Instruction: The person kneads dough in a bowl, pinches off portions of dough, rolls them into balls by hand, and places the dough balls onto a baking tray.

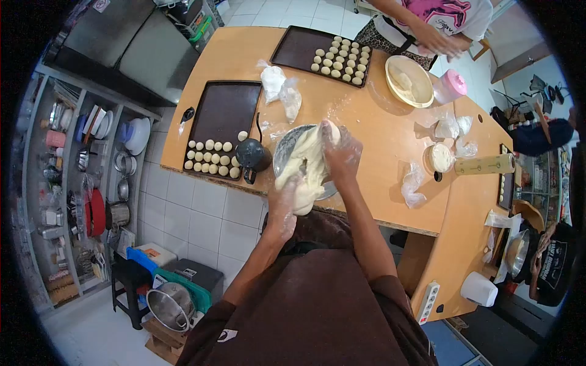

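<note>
Presently our left hand (pixel 284 212) and right hand (pixel 343 152) both clutch dough (pixel 309 161); we should support its weight over the bowl (pixel 283 150).

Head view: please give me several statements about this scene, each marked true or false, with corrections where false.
1. The left hand and right hand both hold the dough. True.
2. The dough lies in a baking tray. False: it is held over the grey bowl.
3. The left baking tray holds dough balls. True.
4. The far baking tray is full. False: the left part of the far baking tray is bare.
5. The other person's hands are outside the cream bowl. True.
</note>
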### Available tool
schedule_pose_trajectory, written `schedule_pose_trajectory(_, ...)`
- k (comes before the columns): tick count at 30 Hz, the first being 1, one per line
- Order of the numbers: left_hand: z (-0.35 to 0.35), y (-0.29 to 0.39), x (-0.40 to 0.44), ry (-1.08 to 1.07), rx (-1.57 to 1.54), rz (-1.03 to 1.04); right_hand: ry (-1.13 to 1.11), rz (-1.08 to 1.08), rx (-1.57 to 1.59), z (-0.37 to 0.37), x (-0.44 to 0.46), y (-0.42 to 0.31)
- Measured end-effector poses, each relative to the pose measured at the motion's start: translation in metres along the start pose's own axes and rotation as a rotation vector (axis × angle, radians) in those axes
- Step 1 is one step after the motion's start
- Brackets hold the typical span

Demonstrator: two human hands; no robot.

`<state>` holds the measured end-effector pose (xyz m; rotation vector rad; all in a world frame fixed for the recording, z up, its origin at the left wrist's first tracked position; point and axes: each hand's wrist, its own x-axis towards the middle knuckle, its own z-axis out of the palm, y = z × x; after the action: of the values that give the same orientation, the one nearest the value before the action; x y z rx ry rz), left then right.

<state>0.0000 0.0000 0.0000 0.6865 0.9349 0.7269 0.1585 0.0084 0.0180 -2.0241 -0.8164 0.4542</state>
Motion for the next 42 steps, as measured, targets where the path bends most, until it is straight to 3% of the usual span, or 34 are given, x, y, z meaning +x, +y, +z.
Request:
schedule_pose_trajectory(2, -0.001, 0.002, 0.014, 0.020, -0.370, -0.037, 0.174, -0.250, -0.104, 0.006, -0.020, -0.001)
schedule_pose_trajectory(6, 0.006, 0.025, 0.028, -0.137, -0.561, -0.138, -0.159, -0.570, -0.028, -0.006, -0.085, -0.021)
schedule_pose_trajectory(9, 0.013, 0.028, 0.023, -0.071, -0.416, -0.263, -0.221, -0.674, -0.068, -0.015, -0.089, -0.021)
schedule_pose_trajectory(10, 0.012, 0.029, 0.018, -0.103, -0.318, -0.175, -0.284, -0.690, -0.070, -0.020, -0.085, -0.016)
schedule_pose_trajectory(13, -0.006, 0.031, 0.017, 0.017, -0.147, -0.232, -0.746, 0.155, 0.488, -0.037, -0.050, -0.006)
schedule_pose_trajectory(15, -0.013, 0.022, 0.021, -0.117, -0.284, -0.186, -0.386, -0.074, 0.519, -0.050, -0.032, -0.011)
schedule_pose_trajectory(18, -0.003, 0.036, 0.007, -0.122, -0.263, -0.202, -0.563, 0.191, 0.720, -0.037, -0.025, 0.006)
schedule_pose_trajectory(21, -0.011, 0.028, 0.019, -0.153, -0.147, -0.204, -0.779, 0.068, 0.639, -0.014, -0.040, 0.029)
schedule_pose_trajectory(22, -0.023, 0.026, 0.027, -0.231, -0.151, -0.294, -0.707, -0.008, 0.535, -0.008, -0.041, 0.033)
schedule_pose_trajectory(25, -0.035, 0.006, 0.048, -0.013, 0.669, 0.277, -0.862, 0.426, 0.720, -0.017, -0.054, 0.012)
schedule_pose_trajectory(26, -0.040, 0.003, 0.053, -0.031, 0.752, 0.248, -0.805, 0.424, 0.705, -0.003, -0.059, 0.029)
schedule_pose_trajectory(28, -0.036, 0.013, 0.053, -0.201, 0.464, 0.069, -0.849, 0.458, 0.793, 0.002, -0.060, 0.036)
schedule_pose_trajectory(31, -0.029, 0.034, 0.053, -0.587, -0.214, -0.201, -0.868, 0.548, 0.866, 0.001, -0.076, 0.035)
schedule_pose_trajectory(33, -0.018, 0.043, 0.051, -0.830, -0.450, -0.231, -0.935, 0.533, 0.922, -0.015, -0.085, 0.009)
schedule_pose_trajectory(35, 0.000, 0.049, 0.048, -1.034, -0.363, -0.122, -0.961, 0.426, 0.958, -0.016, -0.095, -0.009)
schedule_pose_trajectory(36, 0.003, 0.055, 0.040, -1.006, -0.446, -0.121, -1.000, 0.369, 0.911, -0.013, -0.096, -0.007)
schedule_pose_trajectory(39, -0.001, 0.062, 0.040, -1.061, -0.415, -0.034, -1.021, 0.525, 1.036, -0.022, -0.104, 0.000)
schedule_pose_trajectory(41, 0.021, 0.108, 0.005, -0.896, 0.005, 0.105, -0.991, 0.262, 0.698, -0.037, -0.100, -0.018)
schedule_pose_trajectory(42, 0.023, 0.118, -0.008, -0.829, 0.231, 0.184, -1.036, 0.231, 0.703, -0.043, -0.100, -0.028)
